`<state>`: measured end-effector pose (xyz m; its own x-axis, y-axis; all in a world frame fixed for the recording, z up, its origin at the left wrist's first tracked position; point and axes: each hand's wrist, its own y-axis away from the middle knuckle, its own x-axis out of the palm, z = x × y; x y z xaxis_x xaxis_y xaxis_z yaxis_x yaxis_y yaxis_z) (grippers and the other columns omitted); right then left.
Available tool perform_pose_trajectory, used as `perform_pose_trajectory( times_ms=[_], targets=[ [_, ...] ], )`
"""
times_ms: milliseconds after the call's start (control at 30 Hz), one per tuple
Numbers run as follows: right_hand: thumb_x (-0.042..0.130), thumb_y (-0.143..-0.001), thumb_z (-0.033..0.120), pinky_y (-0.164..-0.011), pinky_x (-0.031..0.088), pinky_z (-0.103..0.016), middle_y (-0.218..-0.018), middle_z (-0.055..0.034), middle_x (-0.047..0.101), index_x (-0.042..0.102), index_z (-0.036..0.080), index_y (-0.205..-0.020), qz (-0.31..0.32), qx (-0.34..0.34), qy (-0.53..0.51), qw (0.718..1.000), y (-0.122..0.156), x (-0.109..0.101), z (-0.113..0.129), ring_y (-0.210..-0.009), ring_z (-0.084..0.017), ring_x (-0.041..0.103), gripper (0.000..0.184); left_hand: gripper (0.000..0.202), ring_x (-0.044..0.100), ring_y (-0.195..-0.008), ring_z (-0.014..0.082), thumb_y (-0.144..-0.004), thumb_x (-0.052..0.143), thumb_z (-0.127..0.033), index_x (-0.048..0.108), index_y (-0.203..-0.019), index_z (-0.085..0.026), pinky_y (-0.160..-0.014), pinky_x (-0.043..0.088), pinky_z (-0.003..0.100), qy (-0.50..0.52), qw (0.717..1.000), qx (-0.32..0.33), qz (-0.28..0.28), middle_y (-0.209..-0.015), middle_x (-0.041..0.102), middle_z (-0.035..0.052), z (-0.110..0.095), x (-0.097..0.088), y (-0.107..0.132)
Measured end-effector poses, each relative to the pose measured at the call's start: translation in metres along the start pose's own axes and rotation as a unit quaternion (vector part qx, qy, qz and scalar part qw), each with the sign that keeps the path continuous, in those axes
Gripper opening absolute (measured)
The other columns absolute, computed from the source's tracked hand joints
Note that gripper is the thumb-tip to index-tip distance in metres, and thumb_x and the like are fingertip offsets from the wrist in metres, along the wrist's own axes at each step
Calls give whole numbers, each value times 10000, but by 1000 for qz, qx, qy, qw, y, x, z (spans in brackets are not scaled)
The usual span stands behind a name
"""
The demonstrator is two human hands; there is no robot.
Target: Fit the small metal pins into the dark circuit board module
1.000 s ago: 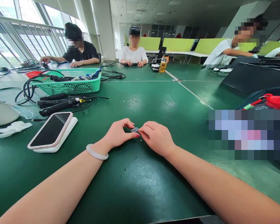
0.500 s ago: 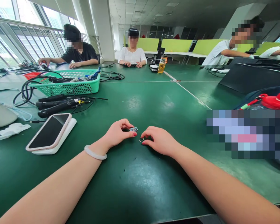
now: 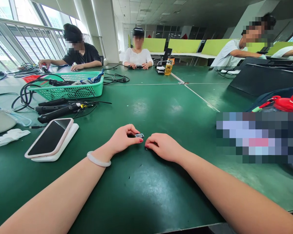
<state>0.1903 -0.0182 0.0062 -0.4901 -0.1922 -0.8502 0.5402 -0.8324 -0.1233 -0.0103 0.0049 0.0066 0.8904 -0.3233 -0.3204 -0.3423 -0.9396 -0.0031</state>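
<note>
In the head view, my left hand [image 3: 123, 139] pinches a small silver-and-dark piece [image 3: 139, 135] that looks like a tiny circuit board, between thumb and forefinger. A short gap to its right, my right hand [image 3: 164, 146] rests low at the table with thumb and forefinger closed. Only a light speck [image 3: 146, 148] of a small dark piece shows under those fingertips; the rest of it is hidden. Both hands are over the green table [image 3: 146, 191].
A phone [image 3: 50, 138] lies on a white box at the left. Behind it are black handles [image 3: 58, 112] with cables and a green basket [image 3: 68, 86]. A blurred-out patch and a red-topped item [image 3: 289, 102] are at the right. Several people sit around the table.
My right thumb and forefinger have closed on the small dark piece, which showed between them before. The left hand keeps its hold almost unmoved. The view has shifted slightly.
</note>
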Motion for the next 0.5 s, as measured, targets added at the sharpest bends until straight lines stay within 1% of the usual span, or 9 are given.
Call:
perform_pose_trajectory(
  times_ms=[67, 100, 167, 233, 367, 433, 500],
  targets=[
    [615, -812, 254, -616, 401, -239, -731, 6, 608, 662, 209, -751, 22, -7, 12, 1000, 3, -2, 1, -680, -118, 544, 89, 320, 631, -798, 177, -579, 777, -298, 537, -742, -164, -781, 493, 361, -3, 1000, 2, 0, -833, 678, 50, -1, 0, 0],
    [634, -793, 235, -600, 390, -230, -718, 13, 598, 650, 208, -737, 31, -10, 14, 999, 4, -4, 1, -667, -113, 533, 64, 318, 630, -799, 177, -579, 776, -295, 536, -742, -164, -780, 492, 359, -6, 1000, 2, 1, -831, 676, 49, -1, 0, 1],
    [628, -780, 167, -594, 377, -220, -721, 21, 596, 640, 210, -753, 39, -10, 15, 999, 5, -6, -1, -667, -105, 526, 53, 311, 628, -804, 177, -582, 772, -288, 542, -749, -163, -778, 490, 354, -15, 1000, -1, 7, -832, 673, 48, -3, 1, 1],
    [599, -790, 142, -594, 369, -220, -730, 21, 598, 636, 215, -793, 30, 8, 27, 999, 5, -9, -4, -669, -106, 522, 82, 304, 626, -806, 176, -589, 767, -282, 553, -768, -162, -771, 488, 346, -26, 1000, -3, 16, -833, 672, 45, -4, 1, 2],
    [584, -811, 194, -602, 360, -231, -764, 11, 603, 624, 215, -849, 12, 60, 70, 996, 3, -11, -7, -685, -118, 525, 58, 307, 617, -815, 171, -603, 756, -302, 575, -807, -162, -765, 483, 328, -62, 997, 15, 35, -839, 667, 38, -3, 1, 3],
    [570, -828, 213, -614, 360, -233, -807, 3, 610, 623, 212, -821, 22, 65, 85, 994, 2, -11, -6, -711, -120, 534, 54, 316, 612, -822, 170, -606, 755, -329, 581, -813, -164, -769, 479, 324, -82, 996, 24, 39, -851, 665, 38, -1, 1, 3],
    [542, -848, 214, -620, 359, -235, -835, 0, 612, 621, 210, -783, 28, 66, 98, 993, 1, -10, -4, -722, -121, 539, 101, 325, 606, -832, 170, -609, 753, -349, 586, -821, -168, -778, 474, 324, -99, 994, 27, 42, -867, 662, 40, 1, 0, 3]
  ],
)
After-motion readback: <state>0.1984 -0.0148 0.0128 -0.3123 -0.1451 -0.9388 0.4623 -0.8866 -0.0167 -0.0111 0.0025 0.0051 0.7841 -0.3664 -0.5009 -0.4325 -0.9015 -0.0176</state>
